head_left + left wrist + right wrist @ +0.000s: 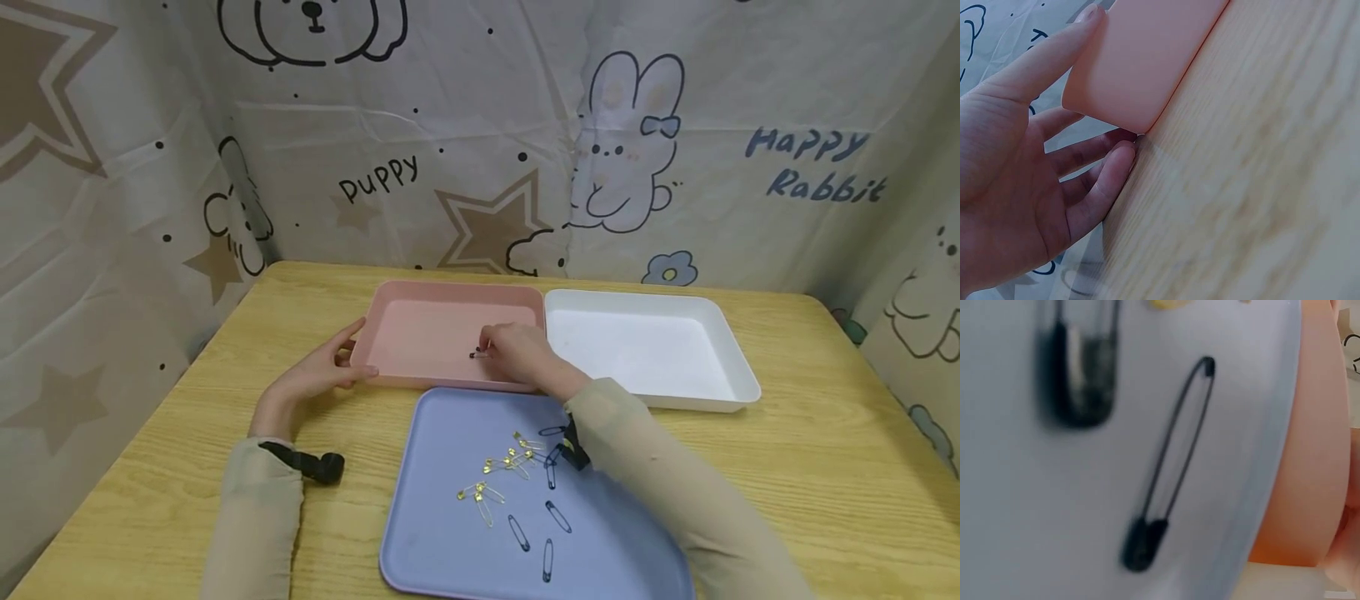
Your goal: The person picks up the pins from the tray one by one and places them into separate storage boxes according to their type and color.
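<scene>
Right hand [517,350] pinches a black safety pin [477,353] low inside the pink tray [420,312]; left hand [318,371], fingers straight, touches that tray's corner. Blue tray [442,533] nearby carries gold pins [498,475] and black pins [551,508]; white tray [720,350] adjoins on the table [825,467].

The head view looks forward and down from the near side over the whole table [825,467]; the left wrist view sits close at the left hand [1016,181], facing the pink tray [1141,56]; the right wrist view hovers very near the blue tray [1016,519], blurred; all three share the pink tray.
</scene>
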The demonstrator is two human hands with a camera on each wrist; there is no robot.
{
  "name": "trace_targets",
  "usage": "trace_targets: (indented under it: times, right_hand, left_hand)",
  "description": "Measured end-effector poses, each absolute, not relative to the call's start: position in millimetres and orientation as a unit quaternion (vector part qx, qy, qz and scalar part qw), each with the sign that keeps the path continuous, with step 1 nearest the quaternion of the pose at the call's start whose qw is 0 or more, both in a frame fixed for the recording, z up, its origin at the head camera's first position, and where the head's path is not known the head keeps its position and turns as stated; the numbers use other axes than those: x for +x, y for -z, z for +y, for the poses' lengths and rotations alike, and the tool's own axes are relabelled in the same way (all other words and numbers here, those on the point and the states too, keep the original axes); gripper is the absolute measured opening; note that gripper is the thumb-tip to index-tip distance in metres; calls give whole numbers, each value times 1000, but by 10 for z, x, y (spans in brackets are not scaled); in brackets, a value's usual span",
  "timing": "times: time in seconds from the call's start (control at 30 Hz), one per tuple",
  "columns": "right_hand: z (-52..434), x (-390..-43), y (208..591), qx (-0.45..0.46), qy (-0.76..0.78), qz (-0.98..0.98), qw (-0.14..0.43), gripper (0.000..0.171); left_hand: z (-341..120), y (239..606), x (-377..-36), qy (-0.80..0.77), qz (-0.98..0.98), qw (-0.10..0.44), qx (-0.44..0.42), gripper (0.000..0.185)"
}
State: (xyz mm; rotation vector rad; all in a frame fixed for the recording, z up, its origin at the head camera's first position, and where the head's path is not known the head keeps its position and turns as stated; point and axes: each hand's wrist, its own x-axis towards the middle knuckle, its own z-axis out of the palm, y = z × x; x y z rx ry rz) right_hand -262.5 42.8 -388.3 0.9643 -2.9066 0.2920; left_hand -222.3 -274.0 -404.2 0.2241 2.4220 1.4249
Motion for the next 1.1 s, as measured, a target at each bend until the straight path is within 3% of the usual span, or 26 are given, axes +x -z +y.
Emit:
trace_targets:
  times: [1.1]
  right_hand:
    - [406, -2621, 3907, 306, -75, -948, 40, 12]
  left_hand:
    - [-2735, 4049, -2208, -509, 841, 164, 78, 90]
